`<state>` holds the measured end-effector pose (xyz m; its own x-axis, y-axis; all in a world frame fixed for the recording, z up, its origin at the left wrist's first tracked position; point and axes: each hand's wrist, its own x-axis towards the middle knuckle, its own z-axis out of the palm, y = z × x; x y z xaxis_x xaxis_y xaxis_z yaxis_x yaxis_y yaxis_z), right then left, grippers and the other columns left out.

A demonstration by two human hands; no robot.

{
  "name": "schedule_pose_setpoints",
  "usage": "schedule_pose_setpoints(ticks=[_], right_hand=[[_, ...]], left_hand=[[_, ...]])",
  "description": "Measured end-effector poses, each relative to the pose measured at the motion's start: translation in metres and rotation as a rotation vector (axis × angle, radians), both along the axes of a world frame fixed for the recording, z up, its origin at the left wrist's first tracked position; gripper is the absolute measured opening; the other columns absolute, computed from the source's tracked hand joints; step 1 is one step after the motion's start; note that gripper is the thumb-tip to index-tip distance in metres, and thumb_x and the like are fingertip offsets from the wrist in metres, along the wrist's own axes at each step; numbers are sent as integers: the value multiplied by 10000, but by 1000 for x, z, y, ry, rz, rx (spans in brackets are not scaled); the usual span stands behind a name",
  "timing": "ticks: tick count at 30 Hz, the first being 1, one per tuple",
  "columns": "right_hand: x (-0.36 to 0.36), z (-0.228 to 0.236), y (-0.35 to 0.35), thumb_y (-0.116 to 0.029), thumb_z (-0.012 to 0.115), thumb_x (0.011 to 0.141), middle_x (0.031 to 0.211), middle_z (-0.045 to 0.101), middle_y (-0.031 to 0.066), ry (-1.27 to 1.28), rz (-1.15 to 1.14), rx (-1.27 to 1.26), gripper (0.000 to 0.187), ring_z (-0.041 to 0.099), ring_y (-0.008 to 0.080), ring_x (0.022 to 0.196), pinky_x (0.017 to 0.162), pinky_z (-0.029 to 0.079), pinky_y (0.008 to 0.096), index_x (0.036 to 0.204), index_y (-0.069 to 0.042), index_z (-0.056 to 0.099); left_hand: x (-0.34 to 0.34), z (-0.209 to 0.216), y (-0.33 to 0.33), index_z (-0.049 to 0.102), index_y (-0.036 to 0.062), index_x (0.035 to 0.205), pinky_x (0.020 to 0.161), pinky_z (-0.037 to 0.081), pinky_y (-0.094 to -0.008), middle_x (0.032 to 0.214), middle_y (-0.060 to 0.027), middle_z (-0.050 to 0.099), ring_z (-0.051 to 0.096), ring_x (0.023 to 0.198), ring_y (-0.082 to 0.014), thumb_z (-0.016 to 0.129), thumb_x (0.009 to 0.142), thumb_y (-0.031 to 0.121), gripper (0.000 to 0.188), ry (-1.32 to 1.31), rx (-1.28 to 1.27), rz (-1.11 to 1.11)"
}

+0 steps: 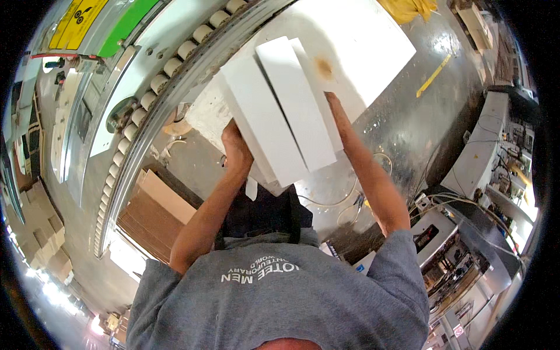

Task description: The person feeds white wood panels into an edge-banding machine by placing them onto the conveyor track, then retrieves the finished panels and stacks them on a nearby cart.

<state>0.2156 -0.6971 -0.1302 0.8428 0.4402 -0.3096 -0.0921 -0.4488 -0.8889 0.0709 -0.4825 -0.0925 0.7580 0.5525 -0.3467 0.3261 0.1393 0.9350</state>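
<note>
The left hand (236, 146) is at the left side of a white box (294, 108), and its fingers are bent and grasping this side; the fingertips are covered by the box. The right hand (330, 99) is against the opposite side, farther from the body. Its fingers are mostly hidden behind the box, so I cannot tell how far they are closed.

At the far left there is a yellow sign (77, 23), then a green panel (125, 26) on the machine. Next, a row of white rollers (157, 84) runs diagonally, and below it brown cardboard (149, 219) lies near the left forearm. In the middle, the white tabletop (373, 44) spreads behind the box, with a brown stain (324, 67) near the right hand. Farther right, a yellow stripe (433, 76) marks the grey floor, and an opened machine (449, 262) stands beyond the right arm.

The box is in front of the chest, between both hands. Its long axis goes from upper left to lower right, with the near end toward the body. A dark slit between its two upper panels follows this same direction.
</note>
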Motion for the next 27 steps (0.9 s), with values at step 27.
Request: schedule_pose_setpoints(ticks=[27], right_hand=[[-71, 37, -68, -347, 575, 984, 1107, 681, 190, -128, -801, 309, 515, 646, 303, 1048, 938, 519, 424, 1235, 102, 606]], left_hand=[[150, -3, 52, 548, -5, 1347, 971, 510, -363, 1242, -142, 637, 598, 1166, -251, 594, 824, -109, 536, -105, 115, -648]])
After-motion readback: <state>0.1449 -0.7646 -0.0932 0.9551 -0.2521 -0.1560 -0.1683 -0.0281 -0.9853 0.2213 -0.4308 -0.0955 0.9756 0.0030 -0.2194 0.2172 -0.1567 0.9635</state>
